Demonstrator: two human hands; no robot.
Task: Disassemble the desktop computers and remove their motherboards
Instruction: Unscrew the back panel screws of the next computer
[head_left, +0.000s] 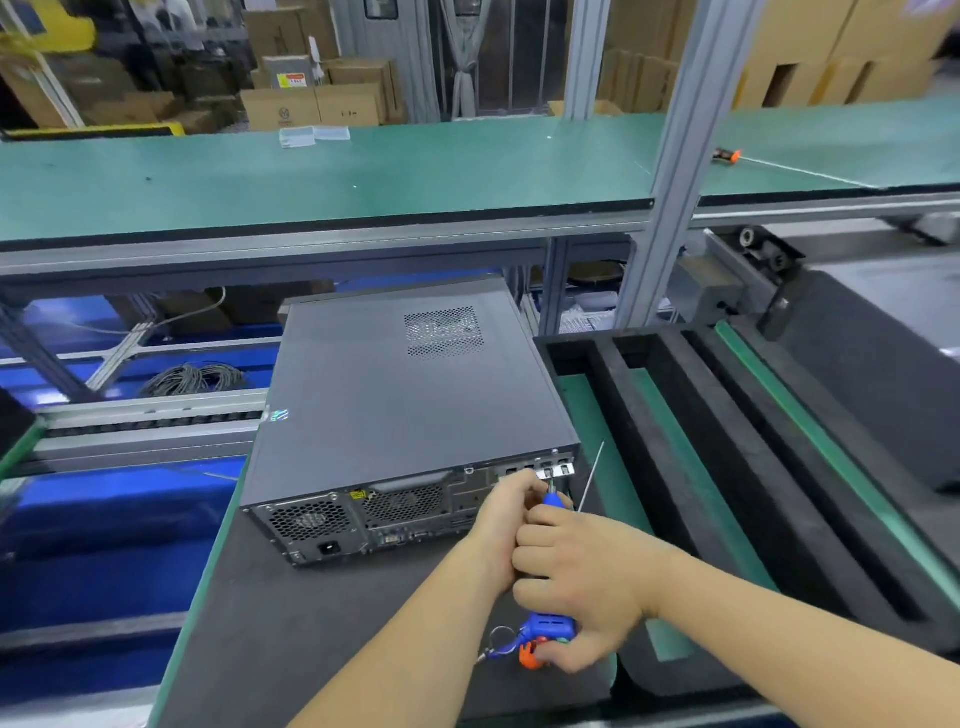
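Observation:
A dark grey desktop computer (405, 400) lies flat on a black mat (322, 613), its rear panel with fan grilles and ports facing me. My right hand (582, 582) grips a blue electric screwdriver (550, 626) whose tip points at the rear panel's upper right corner. My left hand (506, 525) pinches the screwdriver's front end close to the case. The bit's contact point is hidden by my fingers.
A black foam rack (727, 467) with long slots stands right of the computer. A thin metal rod (591, 475) leans beside the case. A green shelf (337, 171) spans the back, with an orange-handled screwdriver (726, 155) on it. A vertical aluminium post (670, 197) rises behind.

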